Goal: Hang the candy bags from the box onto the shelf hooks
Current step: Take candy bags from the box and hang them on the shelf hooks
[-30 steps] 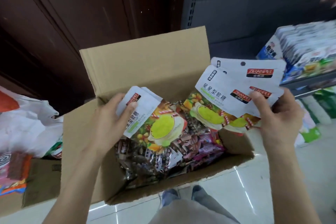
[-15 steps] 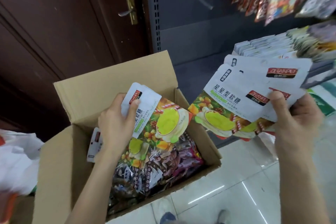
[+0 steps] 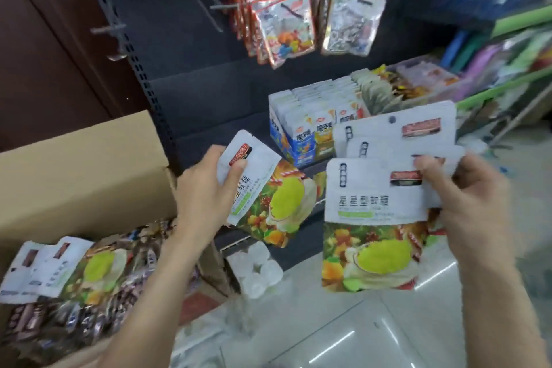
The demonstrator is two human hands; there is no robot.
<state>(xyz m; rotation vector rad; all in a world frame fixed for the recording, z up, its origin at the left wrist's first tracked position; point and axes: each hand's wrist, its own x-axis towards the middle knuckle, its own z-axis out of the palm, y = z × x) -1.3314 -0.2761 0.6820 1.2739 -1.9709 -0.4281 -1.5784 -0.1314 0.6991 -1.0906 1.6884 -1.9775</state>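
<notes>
The left hand (image 3: 206, 194) grips 1 candy bag (image 3: 268, 203) by its white header, thumb across the front and fingers curled behind, so the printed body hangs out to the right of the knuckles, tilted; the right hand (image 3: 466, 206) pinches a fan of candy bags (image 3: 382, 218) at their white tops, thumb pressed on the front bag's header beside the red logo, the other fingers hidden behind; at least 3 headers show in that fan, and the exact count cannot be told through the blur; more bags (image 3: 74, 272) lie in the cardboard box (image 3: 89, 164) at lower left, with about 3 white headers visible on top of the wrapped sweets. Against half a second earlier, the left hand's bag is now lifted clear of the box and sits over the shelf edge, and the view has swung up so the shelf hooks (image 3: 227, 6) are in full sight; 2 clusters of hanging packets (image 3: 283, 21) fill hooks at the top, while at least 2 bare hooks stick out to their left; a display carton of small sachets (image 3: 310, 122) stands on the shelf behind both hands.
</notes>
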